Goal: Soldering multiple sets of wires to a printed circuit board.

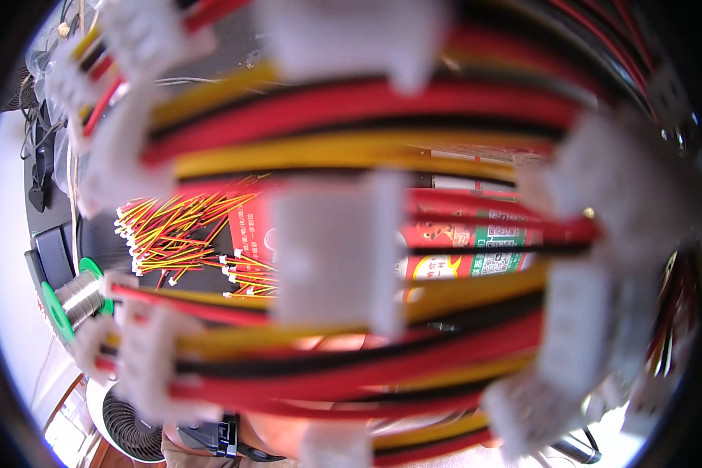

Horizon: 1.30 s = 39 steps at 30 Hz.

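Note:
Very close to the camera, a blurred bundle of red, black and yellow wires (359,109) with white plug connectors (327,257) fills most of the head view. Behind its lower part, a strip of my left hand (277,433) shows, with a black watch (225,437) at the wrist. The wires cover its fingers, so I cannot tell whether it is open or closed or what it touches. No part of my right hand can be made out. Beyond the bundle lies a pile of thin red, black and yellow wires (175,234) with small white plugs.
A green-ended spool of silvery wire (78,300) stands at the left, by dark boxes (52,257). A round fan (129,425) is at the lower left. A red and green printed mat (460,234) lies on the dark table. Black cables (39,156) run along the far left.

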Each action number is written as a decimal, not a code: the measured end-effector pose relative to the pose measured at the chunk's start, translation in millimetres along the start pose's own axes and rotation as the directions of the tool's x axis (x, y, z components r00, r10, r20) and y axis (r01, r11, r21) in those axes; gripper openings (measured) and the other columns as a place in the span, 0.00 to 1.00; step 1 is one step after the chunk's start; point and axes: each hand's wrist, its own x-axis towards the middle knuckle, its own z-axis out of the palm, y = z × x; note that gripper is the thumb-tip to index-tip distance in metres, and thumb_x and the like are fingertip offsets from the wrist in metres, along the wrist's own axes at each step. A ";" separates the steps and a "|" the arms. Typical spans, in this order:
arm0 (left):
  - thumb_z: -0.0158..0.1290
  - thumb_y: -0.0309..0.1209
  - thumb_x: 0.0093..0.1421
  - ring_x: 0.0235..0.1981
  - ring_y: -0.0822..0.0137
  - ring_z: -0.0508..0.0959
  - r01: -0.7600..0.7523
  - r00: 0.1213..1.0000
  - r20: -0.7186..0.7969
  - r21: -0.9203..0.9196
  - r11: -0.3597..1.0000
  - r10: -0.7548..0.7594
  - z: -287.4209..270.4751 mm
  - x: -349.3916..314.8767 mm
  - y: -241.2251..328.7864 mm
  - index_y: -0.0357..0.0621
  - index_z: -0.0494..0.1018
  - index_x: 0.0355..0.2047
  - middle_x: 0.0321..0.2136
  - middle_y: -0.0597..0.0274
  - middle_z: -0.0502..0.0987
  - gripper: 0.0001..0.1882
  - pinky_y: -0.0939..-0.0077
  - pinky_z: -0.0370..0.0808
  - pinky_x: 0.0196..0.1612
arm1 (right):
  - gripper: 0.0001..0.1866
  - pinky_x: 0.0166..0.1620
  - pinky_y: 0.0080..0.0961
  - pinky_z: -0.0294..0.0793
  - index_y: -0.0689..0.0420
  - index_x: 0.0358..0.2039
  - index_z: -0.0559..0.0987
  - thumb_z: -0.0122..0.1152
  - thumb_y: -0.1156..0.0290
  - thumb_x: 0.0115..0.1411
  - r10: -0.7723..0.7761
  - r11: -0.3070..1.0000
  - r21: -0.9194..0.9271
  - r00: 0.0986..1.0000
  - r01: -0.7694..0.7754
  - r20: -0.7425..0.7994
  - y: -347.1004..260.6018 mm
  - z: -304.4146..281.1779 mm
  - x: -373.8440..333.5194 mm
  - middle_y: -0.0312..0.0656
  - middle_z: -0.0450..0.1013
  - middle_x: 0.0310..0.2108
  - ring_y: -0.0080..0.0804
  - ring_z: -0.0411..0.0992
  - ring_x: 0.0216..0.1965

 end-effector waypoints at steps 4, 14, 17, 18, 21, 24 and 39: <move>0.57 0.22 0.47 0.30 0.57 0.77 0.076 0.997 -0.014 -0.006 0.997 -0.076 -0.4 1.9 8.4 0.30 0.78 0.34 0.32 0.50 0.77 0.11 0.71 0.76 0.33 | 0.19 0.18 0.24 0.64 0.68 0.32 0.71 0.62 0.62 0.60 -0.009 1.000 -0.012 1.000 0.009 0.001 0.6 -0.1 -1.1 0.42 0.66 0.15 0.29 0.64 0.13; 0.57 0.23 0.48 0.30 0.58 0.77 -0.044 0.996 0.073 0.014 0.999 0.043 -1.4 0.1 -6.0 0.31 0.78 0.33 0.31 0.51 0.78 0.11 0.72 0.75 0.32 | 0.17 0.17 0.24 0.64 0.69 0.32 0.71 0.62 0.64 0.59 -0.032 0.999 0.024 0.999 0.033 -0.026 2.2 0.0 -0.6 0.41 0.65 0.14 0.28 0.62 0.12; 0.57 0.22 0.47 0.30 0.58 0.77 0.003 0.999 0.037 -0.003 1.000 -0.003 -1.0 1.9 -0.7 0.32 0.78 0.33 0.31 0.51 0.78 0.11 0.71 0.76 0.32 | 0.16 0.17 0.24 0.64 0.68 0.33 0.71 0.62 0.65 0.59 -0.079 0.993 0.069 0.985 0.091 -0.156 9.0 6.0 -10.9 0.42 0.65 0.14 0.28 0.62 0.13; 0.57 0.22 0.47 0.29 0.59 0.77 0.018 1.000 0.025 -0.017 1.000 -0.018 -0.4 2.4 1.1 0.33 0.78 0.32 0.31 0.52 0.78 0.10 0.71 0.76 0.32 | 0.16 0.18 0.24 0.63 0.68 0.33 0.71 0.62 0.66 0.59 -0.064 0.995 0.069 0.988 0.074 -0.138 8.1 4.3 -10.1 0.42 0.66 0.15 0.28 0.63 0.13; 0.57 0.22 0.47 0.29 0.59 0.77 0.080 0.997 -0.015 -0.076 0.994 -0.081 -0.1 2.4 6.0 0.34 0.78 0.32 0.31 0.53 0.78 0.10 0.70 0.76 0.31 | 0.16 0.18 0.25 0.64 0.68 0.34 0.71 0.62 0.66 0.59 -0.014 0.997 0.075 0.998 0.019 -0.061 3.3 -0.6 -6.2 0.42 0.66 0.16 0.29 0.64 0.15; 0.58 0.22 0.46 0.29 0.59 0.77 0.137 0.988 -0.042 -0.177 0.975 -0.147 -3.1 1.6 12.4 0.34 0.78 0.31 0.31 0.53 0.78 0.10 0.69 0.76 0.31 | 0.17 0.20 0.27 0.65 0.68 0.35 0.71 0.62 0.65 0.59 0.022 0.998 0.051 0.998 -0.026 0.067 -6.3 -13.3 0.6 0.44 0.67 0.18 0.31 0.65 0.16; 0.59 0.18 0.41 0.27 0.61 0.74 0.057 0.982 -0.177 -0.052 0.997 -0.065 14.1 -15.9 27.4 0.35 0.78 0.31 0.28 0.56 0.76 0.13 0.66 0.70 0.28 | 0.16 0.17 0.24 0.66 0.65 0.29 0.74 0.68 0.65 0.51 -0.100 0.994 -0.041 0.990 0.097 -0.095 2.9 -23.3 -3.9 0.37 0.66 0.13 0.28 0.64 0.13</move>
